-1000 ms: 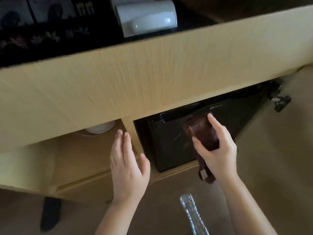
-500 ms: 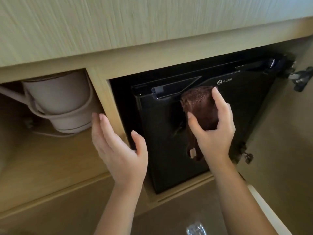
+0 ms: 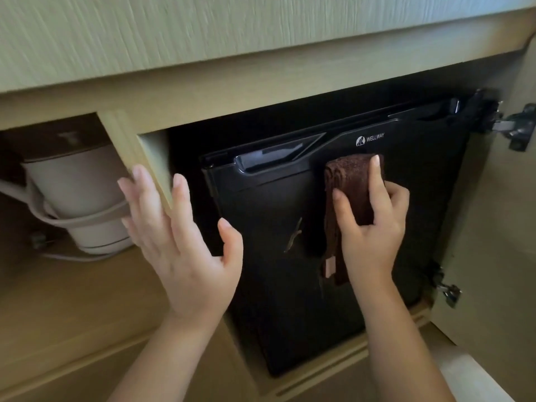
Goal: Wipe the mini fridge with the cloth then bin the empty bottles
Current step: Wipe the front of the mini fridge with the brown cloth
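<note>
Cloth (image 3: 352,184) pinned under right hand (image 3: 374,224) fingers (image 3: 377,175).

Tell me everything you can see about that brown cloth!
The brown cloth looks thick and fuzzy, like a folded towel. The right hand presses its upper part flat against the black mini fridge door, just under the white WELLWAY logo and right of the recessed handle. Its lower end hangs loose below the hand, showing a small pinkish tag. Nothing else touches it.
</note>
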Demonstrator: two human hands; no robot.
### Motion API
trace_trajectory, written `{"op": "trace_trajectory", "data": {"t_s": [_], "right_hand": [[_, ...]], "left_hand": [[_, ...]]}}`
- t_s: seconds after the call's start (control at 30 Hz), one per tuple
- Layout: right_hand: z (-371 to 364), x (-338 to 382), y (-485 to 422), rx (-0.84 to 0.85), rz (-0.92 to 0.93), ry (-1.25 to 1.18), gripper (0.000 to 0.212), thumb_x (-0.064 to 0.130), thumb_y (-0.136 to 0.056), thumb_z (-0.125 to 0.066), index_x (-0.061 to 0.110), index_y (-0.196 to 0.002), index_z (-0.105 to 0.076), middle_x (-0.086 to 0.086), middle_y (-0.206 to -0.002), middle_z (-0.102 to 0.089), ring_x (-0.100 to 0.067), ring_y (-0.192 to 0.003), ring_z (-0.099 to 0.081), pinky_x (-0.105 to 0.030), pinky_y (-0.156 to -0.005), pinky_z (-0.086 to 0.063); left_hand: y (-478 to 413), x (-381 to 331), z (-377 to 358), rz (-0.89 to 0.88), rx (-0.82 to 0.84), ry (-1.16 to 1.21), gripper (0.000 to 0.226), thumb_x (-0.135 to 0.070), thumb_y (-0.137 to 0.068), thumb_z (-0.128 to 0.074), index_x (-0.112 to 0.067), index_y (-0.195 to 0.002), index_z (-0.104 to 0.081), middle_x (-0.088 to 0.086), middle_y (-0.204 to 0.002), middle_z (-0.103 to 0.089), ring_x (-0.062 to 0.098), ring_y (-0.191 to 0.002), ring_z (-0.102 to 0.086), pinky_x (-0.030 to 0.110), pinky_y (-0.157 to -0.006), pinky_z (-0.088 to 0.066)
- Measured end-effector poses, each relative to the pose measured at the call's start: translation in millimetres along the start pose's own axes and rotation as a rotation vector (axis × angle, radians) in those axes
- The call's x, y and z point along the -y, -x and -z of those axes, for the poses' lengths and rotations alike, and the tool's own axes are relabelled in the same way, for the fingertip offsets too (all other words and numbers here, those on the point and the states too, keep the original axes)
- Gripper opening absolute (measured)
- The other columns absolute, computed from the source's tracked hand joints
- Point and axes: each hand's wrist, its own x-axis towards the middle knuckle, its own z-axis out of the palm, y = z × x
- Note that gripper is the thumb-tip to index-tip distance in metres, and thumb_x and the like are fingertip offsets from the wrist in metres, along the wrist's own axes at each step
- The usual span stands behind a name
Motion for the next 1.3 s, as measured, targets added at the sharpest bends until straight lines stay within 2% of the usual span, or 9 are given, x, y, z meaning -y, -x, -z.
{"op": "trace_trajectory", "data": {"t_s": [0.13,0.33,0.57,0.67,0.83,0.93,1.0,1.1,1.3], "right_hand": [[-6,3,10,-0.019,0.021,0.089,0.061,0.037,-0.086,-0.050,0.029,-0.139,-0.022,-0.009,-0.115,-0.037,-0.001,-0.102,-0.033,0.000,-0.076,-0.032],[-7,9,16,0.060,0.031,0.237,0.077,0.045,-0.081,-0.055,0.020,-0.144,-0.019,-0.019,-0.119,-0.038,-0.020,-0.102,-0.044,-0.025,-0.079,-0.039],[-10,5,38,0.118,0.109,0.118,0.066,0.032,-0.083,-0.057,0.017,-0.141,-0.029,-0.014,-0.110,-0.042,-0.018,-0.091,-0.049,-0.027,-0.074,-0.045],[-14,7,73,0.227,0.127,0.030,0.064,0.032,-0.081,-0.056,0.021,-0.139,-0.031,-0.010,-0.109,-0.043,-0.019,-0.089,-0.053,-0.026,-0.074,-0.049],[-4,3,95,0.408,0.167,-0.041,0.063,0.026,-0.079,-0.061,0.022,-0.136,-0.034,-0.013,-0.104,-0.051,-0.023,-0.088,-0.057,-0.036,-0.069,-0.055],[1,1,60,0.256,0.110,-0.064,0.068,0.014,-0.075,-0.068,0.025,-0.134,-0.037,-0.004,-0.103,-0.044,-0.009,-0.089,-0.051,-0.017,-0.081,-0.045],[0,1,28,0.137,-0.004,-0.084,0.065,0.019,-0.079,-0.066,0.031,-0.135,-0.035,0.003,-0.105,-0.039,0.007,-0.086,-0.044,-0.001,-0.080,-0.034],[-4,8,15,0.090,-0.057,-0.082,0.063,0.031,-0.081,-0.058,0.030,-0.139,-0.032,0.007,-0.103,-0.036,0.017,-0.091,-0.042,0.005,-0.077,-0.030],[-17,13,105,0.477,0.261,-0.022,0.077,0.017,-0.071,-0.074,0.024,-0.136,-0.034,-0.014,-0.105,-0.053,-0.025,-0.089,-0.059,-0.034,-0.070,-0.056]], "left_hand": [[14,13,3,-0.112,0.060,-0.058,0.056,-0.003,-0.076,-0.055,0.003,-0.128,-0.034,0.032,-0.137,-0.019,0.044,-0.132,-0.016,0.055,-0.108,-0.007],[31,20,8,-0.202,0.206,-0.106,0.054,-0.016,-0.084,-0.047,0.002,-0.132,-0.033,0.021,-0.144,-0.020,0.035,-0.137,-0.013,0.054,-0.109,-0.004],[15,25,18,-0.061,0.170,-0.089,0.067,-0.013,-0.081,-0.055,0.012,-0.135,-0.023,0.031,-0.143,-0.012,0.035,-0.137,-0.010,0.049,-0.112,-0.013],[21,17,15,0.022,0.173,-0.036,0.072,-0.013,-0.080,-0.056,0.014,-0.135,-0.018,0.024,-0.144,-0.004,0.026,-0.139,-0.004,0.044,-0.112,-0.018],[29,0,6,0.177,0.158,0.020,0.079,-0.011,-0.077,-0.059,0.013,-0.136,-0.013,0.029,-0.146,-0.001,0.036,-0.139,-0.008,0.038,-0.112,-0.020],[31,-2,3,0.184,0.153,-0.009,0.077,-0.011,-0.077,-0.059,0.013,-0.136,-0.015,0.032,-0.145,-0.002,0.037,-0.138,-0.008,0.039,-0.112,-0.021],[32,-1,3,0.176,0.157,-0.023,0.077,-0.013,-0.079,-0.059,0.011,-0.137,-0.015,0.027,-0.146,0.001,0.033,-0.139,-0.005,0.040,-0.111,-0.022],[34,0,4,0.168,0.156,-0.027,0.076,-0.013,-0.079,-0.058,0.011,-0.137,-0.016,0.024,-0.146,0.000,0.030,-0.139,-0.004,0.040,-0.111,-0.022],[33,2,8,0.159,0.139,0.035,0.075,-0.013,-0.076,-0.062,0.015,-0.134,-0.024,0.028,-0.145,-0.009,0.031,-0.138,-0.010,0.034,-0.112,-0.020]]}}
